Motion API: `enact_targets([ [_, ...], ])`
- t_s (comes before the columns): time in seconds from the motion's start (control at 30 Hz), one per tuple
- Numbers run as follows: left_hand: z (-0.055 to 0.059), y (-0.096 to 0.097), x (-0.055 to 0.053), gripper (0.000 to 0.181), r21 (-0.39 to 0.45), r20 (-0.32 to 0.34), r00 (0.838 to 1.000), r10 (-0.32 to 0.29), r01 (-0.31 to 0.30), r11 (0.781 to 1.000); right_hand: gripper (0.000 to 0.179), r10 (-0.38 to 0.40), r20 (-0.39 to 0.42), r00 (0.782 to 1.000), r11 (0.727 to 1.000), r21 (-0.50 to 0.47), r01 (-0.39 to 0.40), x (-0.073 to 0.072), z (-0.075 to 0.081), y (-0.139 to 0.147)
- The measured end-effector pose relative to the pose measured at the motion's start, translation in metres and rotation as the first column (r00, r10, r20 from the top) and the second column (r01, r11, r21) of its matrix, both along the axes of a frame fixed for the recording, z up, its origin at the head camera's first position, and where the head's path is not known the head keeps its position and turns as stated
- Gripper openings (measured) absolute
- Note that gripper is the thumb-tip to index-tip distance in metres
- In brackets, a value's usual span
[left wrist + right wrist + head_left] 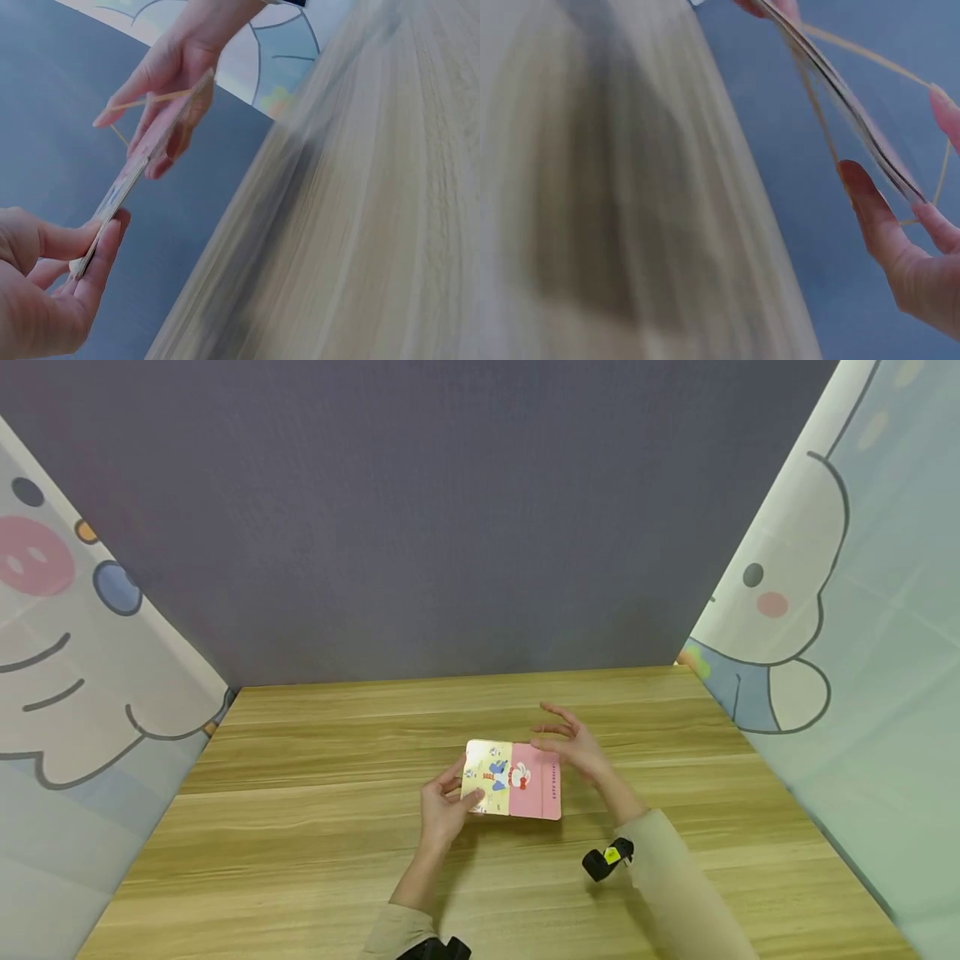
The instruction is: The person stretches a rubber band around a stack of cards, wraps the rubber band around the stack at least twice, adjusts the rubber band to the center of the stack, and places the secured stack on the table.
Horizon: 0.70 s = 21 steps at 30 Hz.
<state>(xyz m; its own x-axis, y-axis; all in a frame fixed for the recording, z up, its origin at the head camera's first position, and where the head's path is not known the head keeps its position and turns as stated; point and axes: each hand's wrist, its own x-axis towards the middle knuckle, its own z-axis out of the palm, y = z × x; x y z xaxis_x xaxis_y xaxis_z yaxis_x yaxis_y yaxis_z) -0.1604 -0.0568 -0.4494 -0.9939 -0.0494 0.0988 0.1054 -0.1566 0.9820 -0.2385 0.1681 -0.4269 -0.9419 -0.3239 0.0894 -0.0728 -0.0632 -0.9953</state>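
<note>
A thin, rounded-corner notebook (527, 800) with a pink and yellow cartoon cover is held up over the table. My left hand (441, 817) pinches its yellow end, thumb on the cover and fingers behind. At the pink end is my right hand (583, 750), its fingers spread apart. A tan rubber band (866, 52) stretches from the notebook to the right fingertips, seen in the right wrist view. One right finger touches the notebook's end there. In the left wrist view the notebook (156, 139) appears nearly edge-on, with the band crossing above its cover.
The wood-grain table (315, 860) extends beneath both hands. A dark grey panel (450, 527) rises at its back edge. Cartoon-printed curtains (885, 693) flank both sides. A black wrist device (607, 860) is worn at the right sleeve.
</note>
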Motion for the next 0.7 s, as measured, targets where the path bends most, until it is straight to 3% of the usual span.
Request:
enact_targets([
  [0.13,-0.001,-0.003,0.001,0.057,0.005,0.028,0.997,-0.066,0.066,0.998,0.072,0.044,0.078,0.996,0.999,-0.023,-0.042,-0.007,0.019,0.003],
  [0.33,0.001,-0.006,0.003,0.058,0.015,0.05,0.993,-0.108,0.107,0.994,0.074,0.098,0.106,0.99,0.992,-0.092,-0.089,-0.018,0.031,0.004],
  [0.5,-0.002,-0.008,0.001,0.057,-0.001,0.053,0.989,-0.136,0.136,0.991,0.062,0.094,0.136,0.986,0.983,-0.172,-0.07,-0.022,0.041,0.001],
  [0.7,-0.004,-0.01,0.002,0.056,-0.019,0.036,0.987,-0.159,0.16,0.987,0.046,0.084,0.264,0.961,0.977,-0.211,-0.028,-0.021,0.054,-0.002],
])
